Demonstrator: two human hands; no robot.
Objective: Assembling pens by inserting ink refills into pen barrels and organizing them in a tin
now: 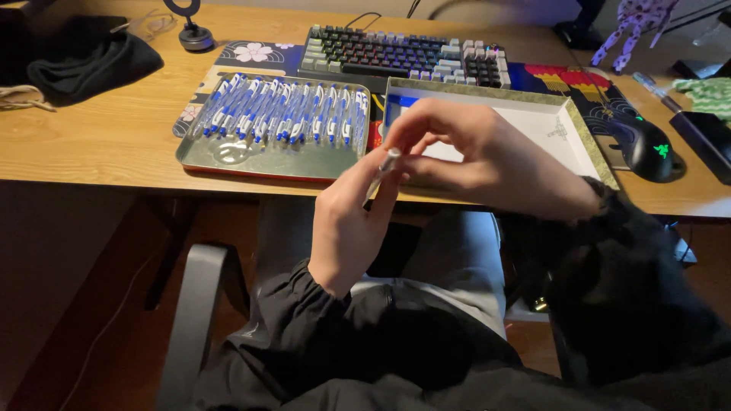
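A wooden bench point(114, 141) runs across the view in a dim room, its front edge just beyond the fingers, with dark floor and a chair armrest point(199, 304) below and to the left of them. Both hands meet over the person's lap: the left hand point(346, 221) has its fingers closed around a slim grey pen point(383, 171), held tilted with its upper end up, and the right hand point(487, 156) pinches that upper end with narrow fingertips. Just beyond and left of the fingers lies a metal tray point(251, 161) carrying a row of blue-and-white pens point(285, 113); directly behind the right hand sits a shallow box lid point(567, 125) with a white inside. Farther off stand a keyboard point(403, 53), a patterned desk mat point(251, 53) and, to the right, a black mouse point(647, 144). The pen's lower part is hidden inside the left palm, and dark sleeves cover both wrists; a black cloth point(84, 57) at far left is hard to make out.
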